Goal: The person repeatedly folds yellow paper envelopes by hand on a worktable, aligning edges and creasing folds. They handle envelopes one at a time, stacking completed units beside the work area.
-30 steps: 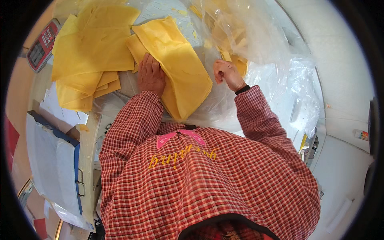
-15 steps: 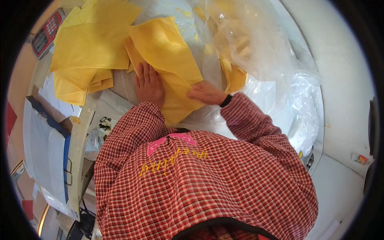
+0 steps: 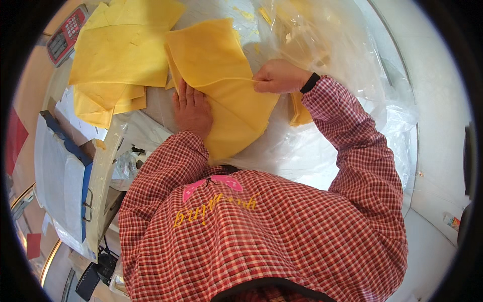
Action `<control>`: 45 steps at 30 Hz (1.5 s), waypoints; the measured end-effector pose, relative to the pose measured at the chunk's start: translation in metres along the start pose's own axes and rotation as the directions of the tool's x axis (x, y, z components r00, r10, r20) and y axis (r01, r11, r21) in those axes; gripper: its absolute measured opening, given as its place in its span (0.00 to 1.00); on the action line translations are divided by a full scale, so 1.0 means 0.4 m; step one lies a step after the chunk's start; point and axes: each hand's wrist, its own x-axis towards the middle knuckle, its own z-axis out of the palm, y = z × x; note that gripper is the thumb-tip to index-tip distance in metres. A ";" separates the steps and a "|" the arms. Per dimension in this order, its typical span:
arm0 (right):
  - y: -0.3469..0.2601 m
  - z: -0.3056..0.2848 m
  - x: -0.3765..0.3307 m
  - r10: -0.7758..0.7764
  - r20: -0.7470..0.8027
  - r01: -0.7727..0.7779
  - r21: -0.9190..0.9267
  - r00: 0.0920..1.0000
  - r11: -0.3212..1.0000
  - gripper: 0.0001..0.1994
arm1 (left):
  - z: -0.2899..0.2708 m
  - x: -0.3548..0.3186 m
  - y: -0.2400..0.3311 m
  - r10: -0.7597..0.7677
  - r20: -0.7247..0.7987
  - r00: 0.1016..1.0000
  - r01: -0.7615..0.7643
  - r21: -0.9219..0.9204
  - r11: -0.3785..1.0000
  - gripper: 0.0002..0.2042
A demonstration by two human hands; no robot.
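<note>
A yellow cloth (image 3: 216, 55), folded in layers, lies on the table in front of me. My left hand (image 3: 192, 108) rests on its left side, fingers stretched out and partly under the fold. With closed fingers, my right hand (image 3: 279, 76) pinches the cloth's right edge and pulls it taut, so a crease runs across it. The cloth's lower part spreads toward my chest. To the left sits a pile of similar yellow cloths (image 3: 121, 50), some folded.
Clear plastic bags (image 3: 347, 60) with more yellow pieces inside cover the right side. A red and grey keypad device (image 3: 67, 35) stands at the far left. A blue and white box file (image 3: 63, 171) is left of the table edge (image 3: 108, 181).
My right hand has moved up and to the right, drawing the cloth's edge with it. My left hand stays nearly in place on the cloth.
</note>
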 end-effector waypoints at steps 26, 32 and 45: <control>-0.104 0.193 0.043 -0.083 -0.175 0.164 0.522 0.981 0.837 0.29 | -0.062 0.035 -0.049 0.070 -0.031 0.997 -0.075 -0.199 0.977 0.29; -0.083 0.268 -0.019 -0.014 -0.215 0.200 0.878 0.976 0.436 0.22 | -0.068 0.023 -0.057 0.123 0.003 0.992 -0.120 -0.195 0.974 0.29; -0.101 0.318 -0.208 0.125 -0.238 0.207 0.953 0.963 0.224 0.17 | -0.100 -0.027 -0.049 0.179 -0.004 0.984 -0.175 -0.236 0.956 0.29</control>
